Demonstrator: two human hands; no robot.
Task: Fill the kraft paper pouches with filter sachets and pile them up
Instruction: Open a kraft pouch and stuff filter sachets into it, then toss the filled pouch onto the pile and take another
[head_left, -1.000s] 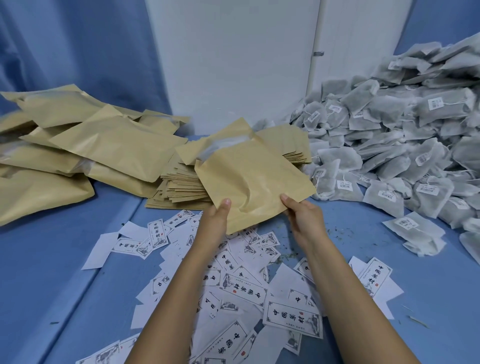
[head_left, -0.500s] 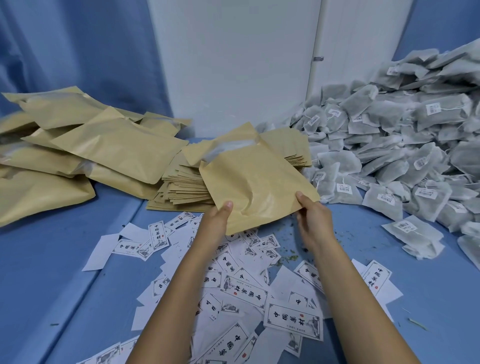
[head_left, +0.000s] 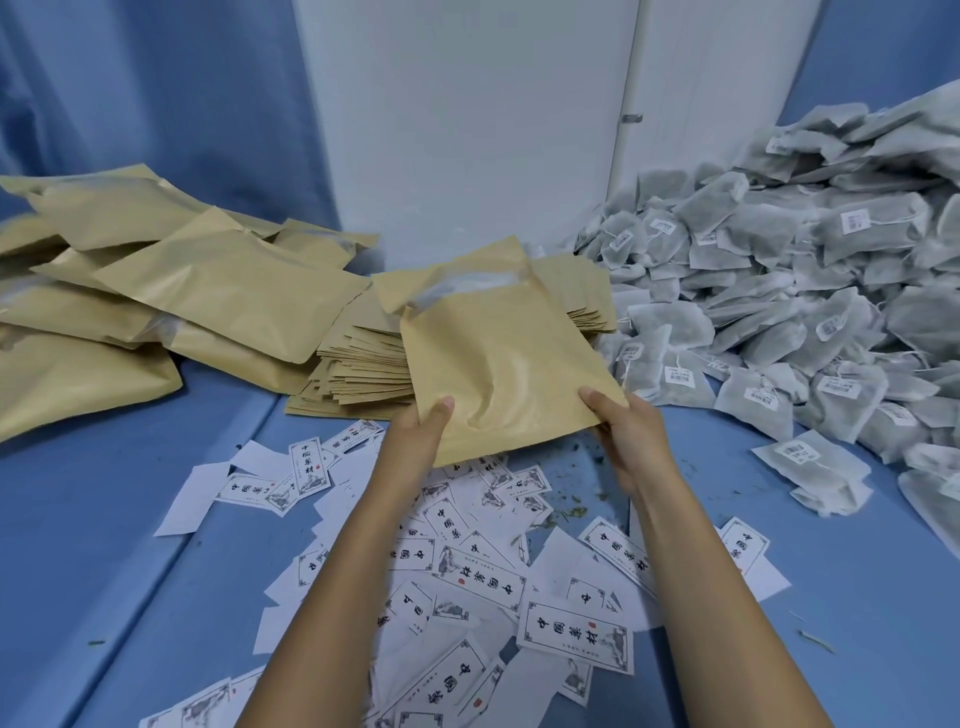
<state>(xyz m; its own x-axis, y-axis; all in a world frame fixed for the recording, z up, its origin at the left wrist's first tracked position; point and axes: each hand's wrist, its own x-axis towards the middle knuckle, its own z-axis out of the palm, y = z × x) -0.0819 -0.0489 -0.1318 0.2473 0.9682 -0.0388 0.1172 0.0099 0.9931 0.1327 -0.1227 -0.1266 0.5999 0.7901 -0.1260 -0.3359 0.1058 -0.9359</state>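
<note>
Now: both hands are on one kraft paper pouch (head_left: 498, 364) — it is held up off the blue surface (head_left: 104, 519), its mouth at the end away from the person.
Left hand: the left hand (head_left: 415, 441) pinches the near left corner, thumb on top, fingers tucked under and out of sight.
Right hand: the right hand (head_left: 631, 441) grips the near right corner, thumb on the top face, fingers curled under the edge.
Pouch: tilted, far end higher, and dented between the two thumbs; the mouth gapes and something pale shows inside — whether it is a sachet I cannot tell.
Beyond the grip: a stack of flat pouches (head_left: 358, 369), partly covered by the held one.
Left of the grip: a pile of plump filled pouches (head_left: 208, 291), overlapping, well apart from the left hand.
Right of the grip: a heap of filter sachets (head_left: 779, 291), grey-white with small tags, the nearest just past the right hand.
Below the grip: printed paper labels (head_left: 467, 571) scattered under both forearms, with leaf crumbs (head_left: 566, 512) beside the right wrist.
Backdrop: a white panel (head_left: 467, 130) behind the stack, a blue curtain (head_left: 130, 78) far left.
</note>
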